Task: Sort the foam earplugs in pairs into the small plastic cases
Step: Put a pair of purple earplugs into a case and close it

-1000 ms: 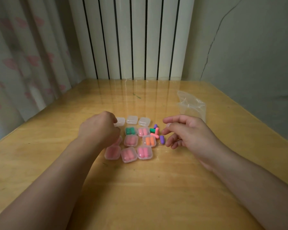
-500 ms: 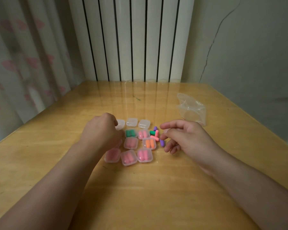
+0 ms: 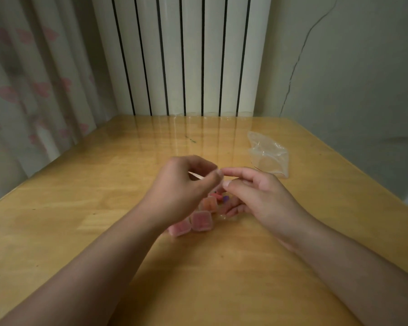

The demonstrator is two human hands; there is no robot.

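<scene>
My left hand [image 3: 181, 191] is lifted above the table and grips a small clear plastic case [image 3: 195, 176], of which only a pale edge shows between the fingers. My right hand [image 3: 252, 194] meets it from the right, with index finger and thumb pinching the case's right end. Below the hands lie closed cases with pink earplugs [image 3: 201, 221], one more to the left [image 3: 180, 228] and one behind [image 3: 210, 204]. A loose pink earplug [image 3: 218, 196] and a purple one [image 3: 226, 198] peek out between the hands. The other cases are hidden.
A crumpled clear plastic bag [image 3: 267, 158] lies at the right rear of the wooden table [image 3: 80, 208]. A white ribbed radiator [image 3: 181, 55] stands behind the table, a curtain [image 3: 33, 78] on the left and a wall on the right.
My left hand rose from the grid of cases with a clear case in it. My right hand moved left and up to meet it. Both hands now cover most of the cases.
</scene>
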